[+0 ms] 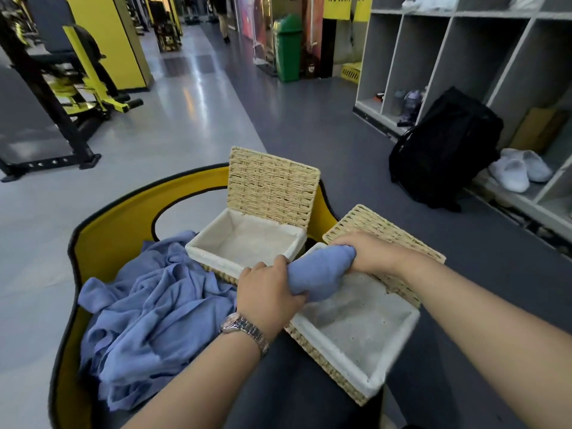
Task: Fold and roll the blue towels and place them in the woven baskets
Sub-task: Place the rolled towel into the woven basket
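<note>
We grip a rolled towel by its ends, left hand curled round the near end, right hand round the far end, holding it over the near basket, lid open. Just beyond stands a second basket, lid upright. To the left lies a heap of loose towels on the yellow surface. A watch sits on our left wrist

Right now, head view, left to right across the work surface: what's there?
Heap of loose blue towels → left hand → rolled blue towel, gripped at both ends → right hand. The towel is held over the near basket; the far basket, open and with nothing in it, lies behind the hands.
</note>
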A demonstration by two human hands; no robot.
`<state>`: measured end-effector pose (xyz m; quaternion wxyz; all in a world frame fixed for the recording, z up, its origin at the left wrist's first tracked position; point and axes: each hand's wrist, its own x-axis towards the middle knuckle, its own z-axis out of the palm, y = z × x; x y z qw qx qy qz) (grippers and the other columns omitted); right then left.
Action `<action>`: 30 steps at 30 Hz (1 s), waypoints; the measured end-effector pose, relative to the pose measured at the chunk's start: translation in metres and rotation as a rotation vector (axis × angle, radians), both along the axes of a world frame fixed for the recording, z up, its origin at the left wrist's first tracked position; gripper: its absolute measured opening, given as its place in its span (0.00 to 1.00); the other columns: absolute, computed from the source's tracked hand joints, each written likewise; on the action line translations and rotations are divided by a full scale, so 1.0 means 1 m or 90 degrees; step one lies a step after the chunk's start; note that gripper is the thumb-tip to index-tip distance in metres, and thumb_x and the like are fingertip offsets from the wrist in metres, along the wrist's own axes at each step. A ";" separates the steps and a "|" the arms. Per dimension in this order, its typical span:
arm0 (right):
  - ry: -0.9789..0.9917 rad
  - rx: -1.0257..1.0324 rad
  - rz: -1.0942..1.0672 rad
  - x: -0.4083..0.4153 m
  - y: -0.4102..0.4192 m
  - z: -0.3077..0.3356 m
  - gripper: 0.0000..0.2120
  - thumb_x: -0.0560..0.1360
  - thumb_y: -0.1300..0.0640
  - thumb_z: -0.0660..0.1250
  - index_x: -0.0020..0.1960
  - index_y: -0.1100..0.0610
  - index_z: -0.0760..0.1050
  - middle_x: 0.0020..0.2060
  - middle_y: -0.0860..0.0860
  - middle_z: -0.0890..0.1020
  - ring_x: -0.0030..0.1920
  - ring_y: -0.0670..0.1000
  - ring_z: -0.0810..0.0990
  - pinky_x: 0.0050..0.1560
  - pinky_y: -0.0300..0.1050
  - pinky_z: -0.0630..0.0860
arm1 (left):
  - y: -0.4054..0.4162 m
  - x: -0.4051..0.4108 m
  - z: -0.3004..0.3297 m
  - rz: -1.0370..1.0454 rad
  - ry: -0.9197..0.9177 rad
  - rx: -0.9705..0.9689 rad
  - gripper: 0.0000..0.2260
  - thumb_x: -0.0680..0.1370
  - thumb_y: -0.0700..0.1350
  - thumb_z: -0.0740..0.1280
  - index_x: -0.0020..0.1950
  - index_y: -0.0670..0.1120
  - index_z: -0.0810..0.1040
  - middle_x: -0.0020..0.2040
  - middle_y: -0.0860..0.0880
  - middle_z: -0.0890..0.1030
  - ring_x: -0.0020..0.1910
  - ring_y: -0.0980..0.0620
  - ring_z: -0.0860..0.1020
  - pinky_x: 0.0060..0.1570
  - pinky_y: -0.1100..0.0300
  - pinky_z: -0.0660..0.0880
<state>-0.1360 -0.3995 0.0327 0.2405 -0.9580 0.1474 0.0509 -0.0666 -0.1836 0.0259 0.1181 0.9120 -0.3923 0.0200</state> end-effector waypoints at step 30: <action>-0.034 -0.268 0.138 0.005 0.018 -0.024 0.18 0.67 0.62 0.65 0.49 0.42 0.72 0.42 0.45 0.74 0.49 0.52 0.67 0.50 0.46 0.64 | -0.011 -0.002 -0.006 0.016 -0.101 0.148 0.11 0.73 0.57 0.63 0.45 0.51 0.76 0.42 0.49 0.81 0.48 0.46 0.74 0.46 0.54 0.64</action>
